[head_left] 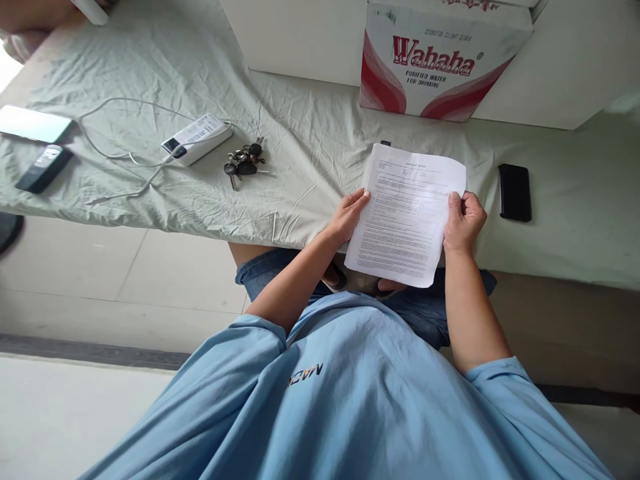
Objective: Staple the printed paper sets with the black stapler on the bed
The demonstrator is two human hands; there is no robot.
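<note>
Shirt: blue shirt [350, 400] fills the foreground, nearest the lens, with denim shorts [425, 313] just beyond it.
Left hand: left hand [347, 217] pinches the left edge of the printed sheets [407, 213] — thumb on the printed face, fingers curled behind the paper.
Right hand: right hand [463, 220] grips the right edge the same way, thumb on top and fingers folded under, closed on the paper.
Where the sheets are: held in the air between the two hands, over the lap and the near edge of the bed sheet [300, 147]; whether the far corner touches the cloth I cannot tell.
Long axis: runs from the person's lap away toward the water carton [440, 60], leaning a little to the right.
Which way it points: printed face up toward the camera, heading at the far end, foot of the page nearest the body.
Layers: a second edge shows along the left side, so more than one leaf seems to be held.
Doing it well, as I judge: keep both pinches level at mid-height so the paper stays flat and does not sag — hold lightly enough not to crease the margins.
Near the right hand: black phone [515, 192] lies flat on the cloth, apart from the paper.
Left of the paper: bunch of keys [244, 162], power bank [197, 139] with its white cable [115, 133], well apart.
</note>
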